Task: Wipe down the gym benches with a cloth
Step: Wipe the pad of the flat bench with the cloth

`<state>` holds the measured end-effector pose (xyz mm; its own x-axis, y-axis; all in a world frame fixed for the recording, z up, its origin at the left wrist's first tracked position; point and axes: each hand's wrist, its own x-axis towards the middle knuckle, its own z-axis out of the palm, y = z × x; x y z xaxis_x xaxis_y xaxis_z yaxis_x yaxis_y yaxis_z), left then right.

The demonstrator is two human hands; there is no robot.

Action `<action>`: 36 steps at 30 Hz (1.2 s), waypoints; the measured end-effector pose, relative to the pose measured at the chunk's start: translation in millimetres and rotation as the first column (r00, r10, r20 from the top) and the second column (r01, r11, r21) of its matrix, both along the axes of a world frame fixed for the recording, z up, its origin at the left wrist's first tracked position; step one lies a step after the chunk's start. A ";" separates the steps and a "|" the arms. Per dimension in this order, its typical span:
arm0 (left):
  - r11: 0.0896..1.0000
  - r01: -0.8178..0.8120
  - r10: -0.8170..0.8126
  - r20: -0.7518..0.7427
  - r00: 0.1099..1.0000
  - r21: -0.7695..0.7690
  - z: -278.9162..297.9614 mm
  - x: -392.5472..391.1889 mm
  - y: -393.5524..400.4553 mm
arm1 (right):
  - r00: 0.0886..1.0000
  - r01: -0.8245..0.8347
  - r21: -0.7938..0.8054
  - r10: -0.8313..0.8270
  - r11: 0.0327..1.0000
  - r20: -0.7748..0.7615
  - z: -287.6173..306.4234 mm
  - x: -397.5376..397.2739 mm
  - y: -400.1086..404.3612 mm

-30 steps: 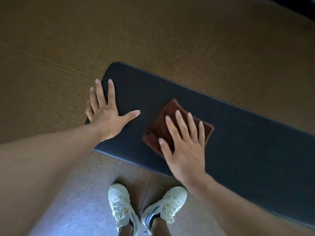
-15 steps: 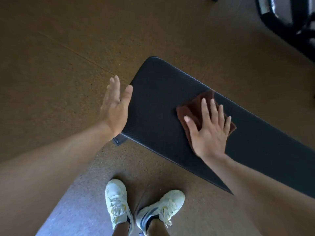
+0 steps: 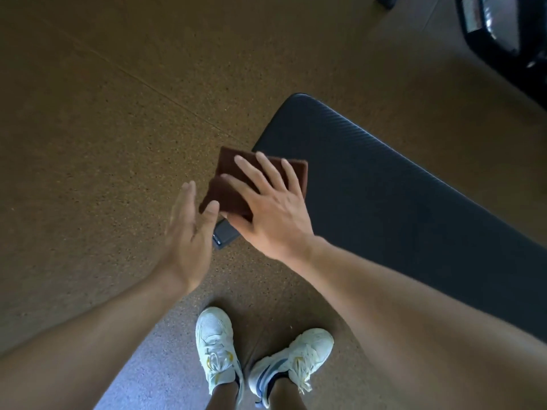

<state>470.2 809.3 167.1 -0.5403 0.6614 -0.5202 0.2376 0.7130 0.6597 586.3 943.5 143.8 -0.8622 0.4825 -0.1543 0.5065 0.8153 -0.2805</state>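
A black ribbed bench pad [image 3: 384, 187] runs from the centre toward the lower right. A folded brown cloth [image 3: 228, 184] lies at the pad's left end and hangs partly over its edge. My right hand [image 3: 272, 208] presses flat on the cloth with its fingers spread. My left hand [image 3: 186, 232] is held edge-on just left of the pad's end, fingers straight, its thumb touching the cloth's lower left corner. It holds nothing.
Brown speckled rubber floor [image 3: 118, 128] surrounds the bench. My two white sneakers [image 3: 219, 347] stand below the pad's near edge. A dark bench foot [image 3: 223, 236] shows under the pad's end. Black gym equipment [image 3: 503, 34] stands at the top right.
My right hand has slid the cloth leftward along the pad to its end, where the cloth now overhangs. My left hand came off the pad and now stands beside the cloth.
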 end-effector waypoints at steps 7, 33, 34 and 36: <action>0.940 0.331 -0.328 -0.043 0.944 0.085 33.9 48.9 31.1 | 0.941 0.337 0.000 -0.337 0.941 0.044 0.4 123.2 -59.1; 0.467 0.672 -0.809 0.028 0.587 -0.575 6.7 189.6 136.1 | 0.588 0.808 -0.095 -0.785 0.582 0.194 -0.9 234.7 156.1; 0.465 0.673 -0.808 0.034 0.588 -0.576 7.5 189.7 136.1 | 0.616 0.787 -0.070 -0.771 0.613 0.164 -2.3 236.9 150.7; 0.458 0.676 -0.808 0.048 0.588 -0.578 9.5 189.8 134.7 | 0.703 0.710 -0.024 -0.707 0.704 0.073 -1.3 250.6 108.5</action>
